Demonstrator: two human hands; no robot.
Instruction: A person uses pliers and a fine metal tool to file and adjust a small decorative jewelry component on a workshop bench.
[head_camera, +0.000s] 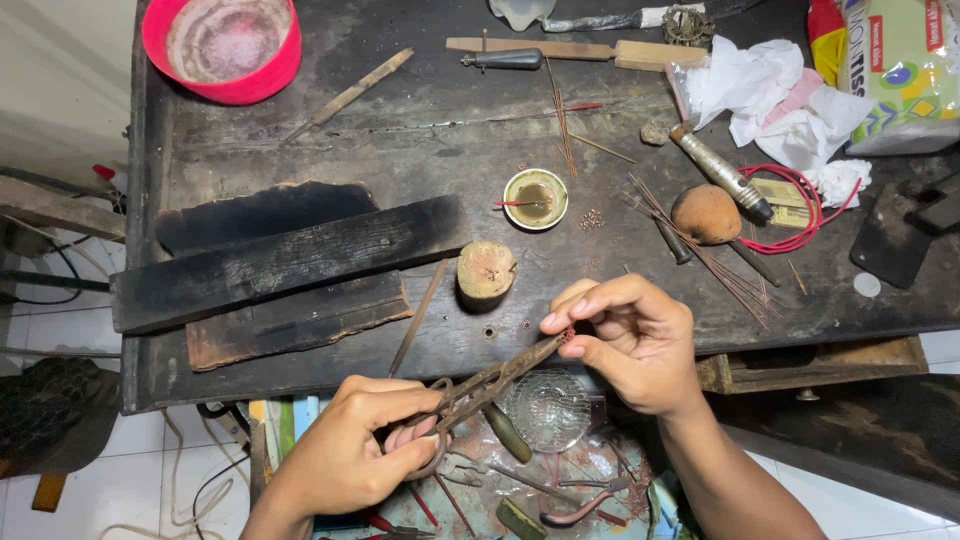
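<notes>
Shears (490, 385), old and rusty, lower centre of frame, held over open drawer below dark wooden surface (560, 270). Left hand (350, 455), lower left, fingers threaded through loop handles and clamped on them, apparently to work blades. Right hand (630, 340), centre right, fingertips pinched together on tiny reddish piece (568, 335) at blade tips, seemingly presenting it for trimming. Glass dish (548, 408) directly beneath, likely placed to catch offcuts. Small cup (535, 198) upper centre; pink bowl (222, 45) upper left, well apart.
</notes>
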